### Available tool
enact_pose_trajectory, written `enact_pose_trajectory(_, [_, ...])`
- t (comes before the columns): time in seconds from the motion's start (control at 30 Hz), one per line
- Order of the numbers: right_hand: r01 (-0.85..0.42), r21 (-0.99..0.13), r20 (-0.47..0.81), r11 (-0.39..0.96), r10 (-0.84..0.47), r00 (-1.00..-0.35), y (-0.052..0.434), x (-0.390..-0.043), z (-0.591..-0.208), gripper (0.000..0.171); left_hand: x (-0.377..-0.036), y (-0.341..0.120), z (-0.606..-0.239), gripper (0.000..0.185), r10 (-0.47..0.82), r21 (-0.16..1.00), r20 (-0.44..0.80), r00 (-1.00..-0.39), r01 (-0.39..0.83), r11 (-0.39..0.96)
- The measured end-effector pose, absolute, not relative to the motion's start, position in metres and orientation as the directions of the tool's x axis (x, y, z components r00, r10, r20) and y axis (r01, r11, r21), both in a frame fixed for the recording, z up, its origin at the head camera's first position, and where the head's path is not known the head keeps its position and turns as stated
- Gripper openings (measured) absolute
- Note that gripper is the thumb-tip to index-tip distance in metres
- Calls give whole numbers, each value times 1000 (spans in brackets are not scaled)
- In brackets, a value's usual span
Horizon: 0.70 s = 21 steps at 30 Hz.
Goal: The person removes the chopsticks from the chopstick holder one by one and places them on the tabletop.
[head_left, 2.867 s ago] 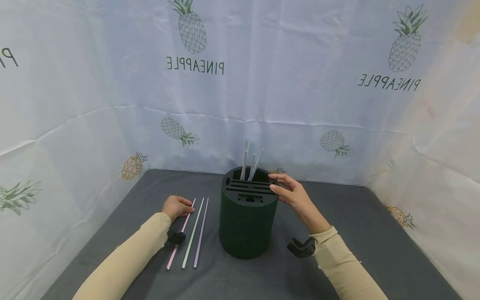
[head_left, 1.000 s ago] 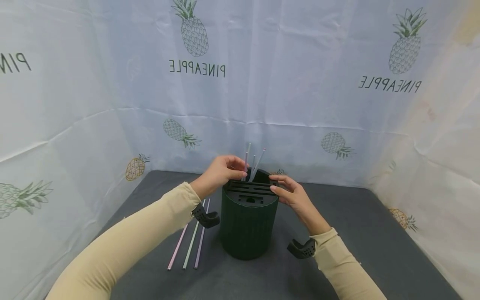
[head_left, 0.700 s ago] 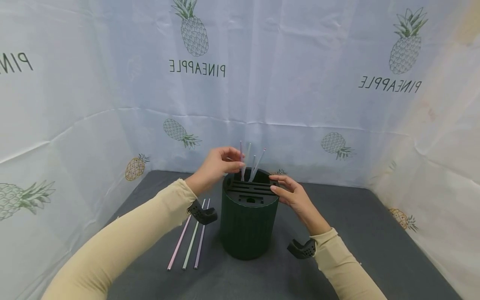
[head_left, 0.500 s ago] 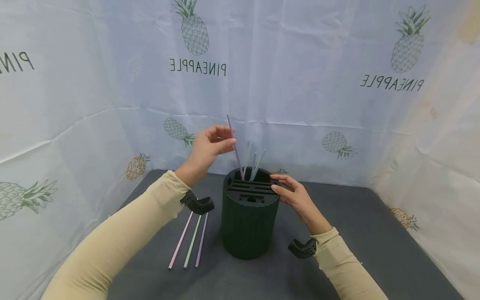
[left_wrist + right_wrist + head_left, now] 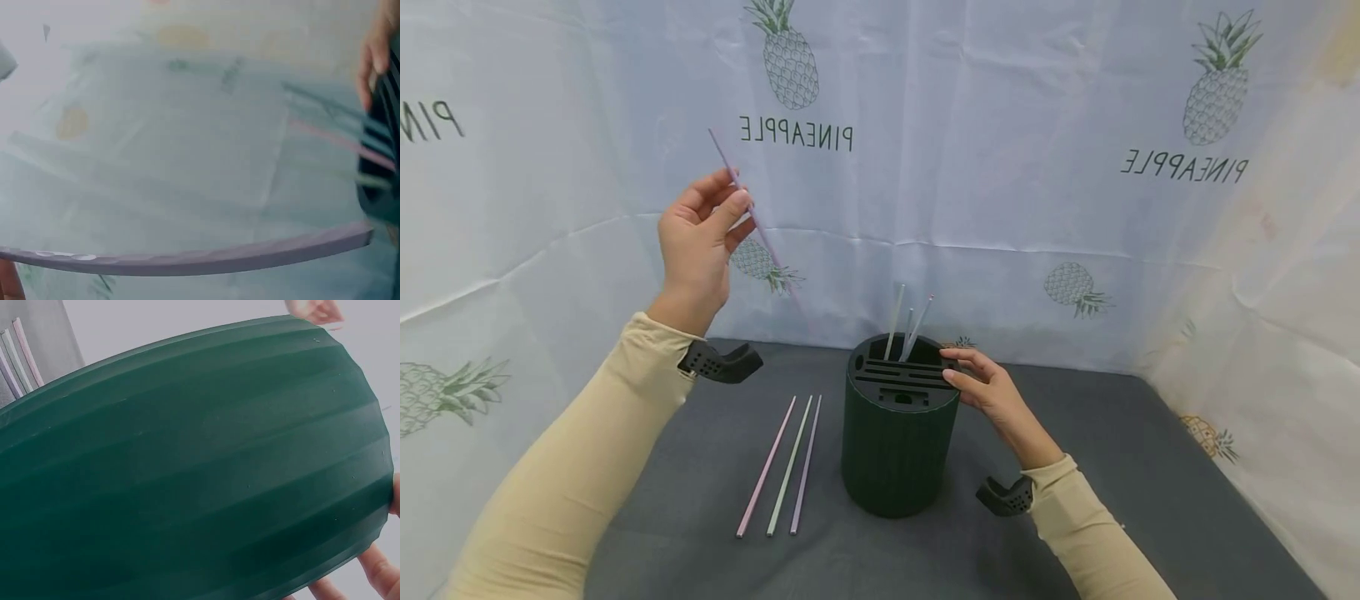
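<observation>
My left hand pinches a purple chopstick between thumb and fingers, raised left of a dark green knife block. The chopstick slants down to the right, its lower end faint against the cloth. In the left wrist view the chopstick crosses the bottom, with a squared end near the block. My right hand grips the block's right rim. The block's ribbed wall fills the right wrist view, with fingertips at its edge. Three chopsticks lean in the block's rear compartment.
Three more chopsticks, pink, green and purple, lie side by side on the grey tabletop, left of the block. A white cloth with pineapple prints hangs behind and at both sides.
My left hand went from the pink chopstick on the table to the block, took hold of a purple chopstick there, and drew it out, up and left. My right hand stays on the rim.
</observation>
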State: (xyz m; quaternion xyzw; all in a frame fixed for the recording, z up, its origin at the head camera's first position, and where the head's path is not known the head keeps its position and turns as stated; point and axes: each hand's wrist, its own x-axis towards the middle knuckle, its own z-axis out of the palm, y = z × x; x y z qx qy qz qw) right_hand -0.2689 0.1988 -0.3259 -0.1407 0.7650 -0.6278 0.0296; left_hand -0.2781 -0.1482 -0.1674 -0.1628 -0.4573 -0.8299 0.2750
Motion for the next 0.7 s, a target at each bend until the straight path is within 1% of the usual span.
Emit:
enact_pose_trajectory(0.13, [-178,-970,132,168,-255,-958,199,-269,-326,49,-289,-170,-201,29,-268,796,445,-854,515,-317])
enact_pose_trajectory(0.23, [-182,-969,134,170,-260,-956,199,-269,-326,50,-297,-185,-238,35,-206,910,364,-908,394,-131])
enact_pose_trajectory(0.3, [-183,-968,134,174,-262,-956,199,-269,-326,50,-301,-192,-263,38,-176,952,303,-937,304,24])
enact_pose_trajectory(0.37, [-184,-967,133,179,-265,-955,200,-269,-326,50,-304,-198,-288,42,-150,962,241,-959,215,167])
enact_pose_trajectory(0.43, [-182,-967,131,180,-266,-955,199,-269,-325,50,-307,-203,-312,41,-126,952,196,-973,158,261])
enact_pose_trajectory(0.57, [-176,-968,126,178,-260,-957,199,-270,-325,50,-312,-207,-353,39,-80,934,126,-989,91,347])
enact_pose_trajectory(0.7, [-168,-969,119,182,-254,-960,199,-270,-325,50,-316,-207,-383,37,-45,919,66,-997,43,391])
